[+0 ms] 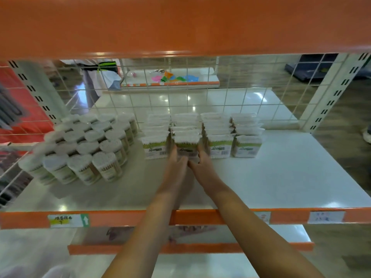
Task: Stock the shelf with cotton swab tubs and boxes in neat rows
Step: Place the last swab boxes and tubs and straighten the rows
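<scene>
White shelf board carries everything you're handling. Your left hand and right hand reach side by side, fingers clasping the two sides of the front cotton swab box in the second row of boxes. More box rows stand just beside your hands on either side. Left of your left hand, the round cotton swab tubs stand packed in rows.

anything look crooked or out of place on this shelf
Nothing stands out. The round cotton swab tubs sit upright in rows at the left, and the boxes form four straight rows. Left hand and right hand flank the front box of the second row.
</scene>
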{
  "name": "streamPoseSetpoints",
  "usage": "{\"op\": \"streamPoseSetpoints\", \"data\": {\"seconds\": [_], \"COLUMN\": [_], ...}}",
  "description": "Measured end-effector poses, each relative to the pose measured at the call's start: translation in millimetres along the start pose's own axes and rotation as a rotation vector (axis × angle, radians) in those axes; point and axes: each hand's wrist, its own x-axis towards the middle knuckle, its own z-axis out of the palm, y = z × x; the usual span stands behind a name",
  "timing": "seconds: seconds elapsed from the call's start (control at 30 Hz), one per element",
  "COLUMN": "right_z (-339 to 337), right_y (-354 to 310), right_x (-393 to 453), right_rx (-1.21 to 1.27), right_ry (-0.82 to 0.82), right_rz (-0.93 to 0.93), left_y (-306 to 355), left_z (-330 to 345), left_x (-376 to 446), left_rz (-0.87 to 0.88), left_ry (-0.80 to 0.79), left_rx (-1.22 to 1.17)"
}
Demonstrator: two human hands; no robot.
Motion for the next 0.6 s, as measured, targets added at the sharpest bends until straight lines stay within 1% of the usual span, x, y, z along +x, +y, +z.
{"op": "streamPoseSetpoints", "data": {"seconds": [0.07, 0.13, 0.2, 0.27, 0.37, 0.43, 0.5, 0.6], "right_z": [0.4, 2.5, 7.9, 18.6, 39.3, 51.7, 59.3, 66.4], "right_y": [-1.5, -0.5, 2.9, 1.7, -3.2, -8.9, -16.1, -26.1], "right_x": [0.8, -2.6, -9.0, -19.2, -24.2, -18.9, -11.9, -7.2], "right_rx": [0.016, 0.018, -0.090, -0.219, -0.228, -0.197, -0.148, 0.033], "right_ry": [0.001, 0.059, 0.166, 0.213, 0.080, -0.009, -0.075, -0.128], "right_rz": [0.001, -0.020, -0.062, -0.016, 0.026, 0.038, 0.073, 0.106], "left_y": [1.2, 3.1, 7.2, 5.0, -7.5, -11.4, -16.8, -23.9], "left_z": [0.0, -0.2, -2.4, -6.9, -23.6, -36.0, -47.3, -59.7], "left_x": [-0.8, -5.5, -11.6, -10.4, 0.9, 7.8, 14.7, 24.1], "left_rz": [0.034, 0.086, 0.131, 0.166, 0.117, 0.163, 0.168, 0.074], "left_ry": [-0.007, 0.028, 0.145, 0.297, 0.468, 0.517, 0.509, 0.369], "left_rx": [0.012, -0.028, -0.026, -0.003, 0.029, 0.001, -0.005, -0.120]}}
